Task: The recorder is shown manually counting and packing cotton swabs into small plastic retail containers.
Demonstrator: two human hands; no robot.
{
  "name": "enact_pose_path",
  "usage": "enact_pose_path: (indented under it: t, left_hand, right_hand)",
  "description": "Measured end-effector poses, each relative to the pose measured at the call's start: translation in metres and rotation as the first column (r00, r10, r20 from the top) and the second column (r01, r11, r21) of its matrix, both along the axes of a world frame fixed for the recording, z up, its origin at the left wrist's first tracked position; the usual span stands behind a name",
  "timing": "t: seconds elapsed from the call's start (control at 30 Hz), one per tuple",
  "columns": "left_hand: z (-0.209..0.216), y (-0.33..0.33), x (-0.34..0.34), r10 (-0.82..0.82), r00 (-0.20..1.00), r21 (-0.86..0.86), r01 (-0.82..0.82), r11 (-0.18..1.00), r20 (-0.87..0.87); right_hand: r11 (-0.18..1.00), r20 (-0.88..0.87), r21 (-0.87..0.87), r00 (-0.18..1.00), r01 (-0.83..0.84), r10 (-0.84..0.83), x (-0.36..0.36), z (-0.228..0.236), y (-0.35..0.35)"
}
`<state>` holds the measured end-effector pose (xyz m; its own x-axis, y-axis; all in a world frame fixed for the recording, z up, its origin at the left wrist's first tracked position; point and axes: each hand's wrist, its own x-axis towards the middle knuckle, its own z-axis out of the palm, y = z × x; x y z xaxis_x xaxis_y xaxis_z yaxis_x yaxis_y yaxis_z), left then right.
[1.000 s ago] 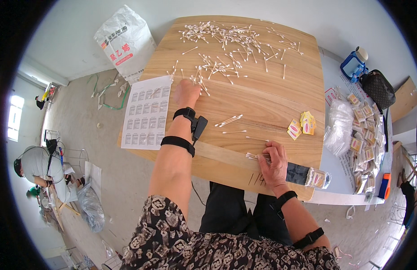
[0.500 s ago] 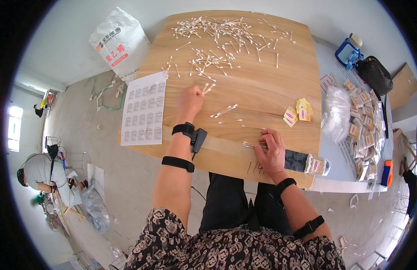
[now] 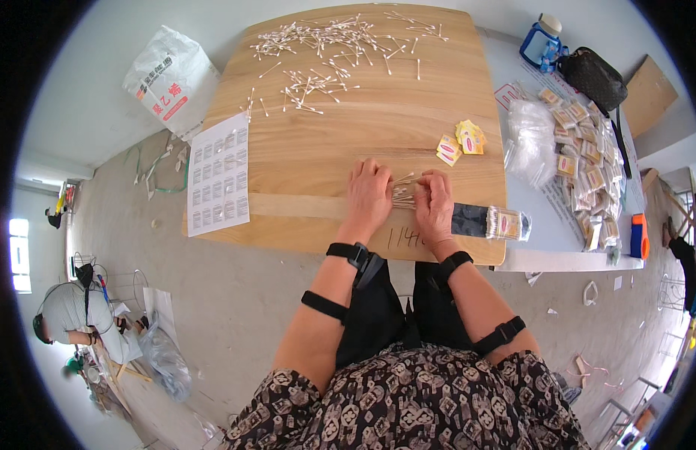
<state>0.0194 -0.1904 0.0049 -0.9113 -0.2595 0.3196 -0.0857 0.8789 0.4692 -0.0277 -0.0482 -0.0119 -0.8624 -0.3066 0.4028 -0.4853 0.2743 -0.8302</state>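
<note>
— Swabs, thin white cotton-tipped sticks (image 3: 402, 192), a small bundle of them lying on the round pale wooden table (image 3: 318, 150), near its front edge. Both hands are on it.

— Gripping it?

— Pressing in from either side. The left hand (image 3: 369, 193) lies palm down, fingers close together, against the bundle's left end; the right hand (image 3: 433, 201) does the same on the bundle's right end. The sticks lie crosswise between them. Whether any finger curls under the bundle, I cannot tell.

— What's around that bundle?

— Just right of it, beside the right hand, a clear plastic packet of swabs with a dark end (image 3: 489, 222) lies along the table's front edge. Up and to the right of the bundle, a few small yellow and red paper labels (image 3: 460, 142). Far beyond it, across the back of the table, a loose scatter of white swabs (image 3: 329, 52).

— And to the left?

— A white printed sheet of labels (image 3: 219, 180) hangs over the table's left edge, well apart from the bundle. Further right than the packet, a heap of filled packets (image 3: 580, 161) on a white side table (image 3: 558, 259).
</note>
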Motion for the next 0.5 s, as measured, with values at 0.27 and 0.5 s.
enact_pose_path:
  t: [0.27,0.5]
  left_hand:
    - [0.001,0.031,0.017,0.075,0.915,-0.226,0.019,0.974,0.397]
    - [0.008,0.044,0.023,-0.002,0.901,-0.315,0.154,0.936,0.433]
  right_hand:
    - [0.924,0.345,-0.305,0.931,0.231,-0.119,0.018,0.0,0.007]
    - [0.946,0.27,-0.254,0.954,0.2,-0.129,0.02,-0.004,0.02]
